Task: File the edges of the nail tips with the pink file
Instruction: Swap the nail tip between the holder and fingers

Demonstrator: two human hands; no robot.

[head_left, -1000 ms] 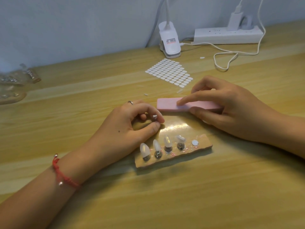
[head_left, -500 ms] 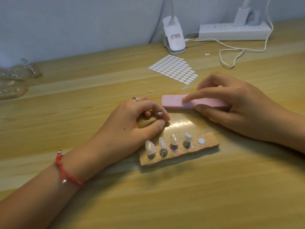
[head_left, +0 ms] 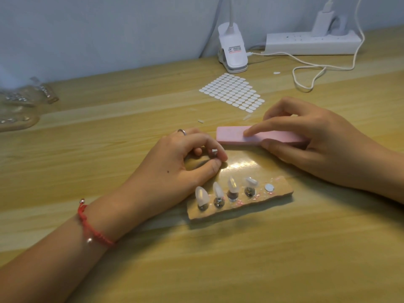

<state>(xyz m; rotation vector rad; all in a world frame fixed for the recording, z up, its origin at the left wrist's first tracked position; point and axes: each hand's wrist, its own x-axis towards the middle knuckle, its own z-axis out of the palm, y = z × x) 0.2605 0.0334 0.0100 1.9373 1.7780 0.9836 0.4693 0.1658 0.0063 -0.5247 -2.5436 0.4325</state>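
The pink file [head_left: 236, 134] is a long pink block held level just above the desk at centre right. My right hand [head_left: 317, 138] grips its right part, forefinger laid along the top and thumb underneath. My left hand [head_left: 181, 165] pinches a small metal stand [head_left: 213, 153] between forefinger and thumb, just left of the file's free end; any nail tip on it is hidden by my fingers. In front lies a tan holder strip [head_left: 277, 194] with several clear nail tips [head_left: 232, 185] standing on metal studs and one bare white pad [head_left: 269, 187].
A sheet of white adhesive tabs [head_left: 232, 91] lies behind the file. A white clip lamp base [head_left: 232, 53], a power strip [head_left: 310, 43] and a looping white cable [head_left: 306, 72] sit along the back wall. Clear packets [head_left: 21, 101] lie at the far left.
Both hands keep the same grips and stay close together. The view has shifted slightly, so everything sits a little further right and lower in frame.
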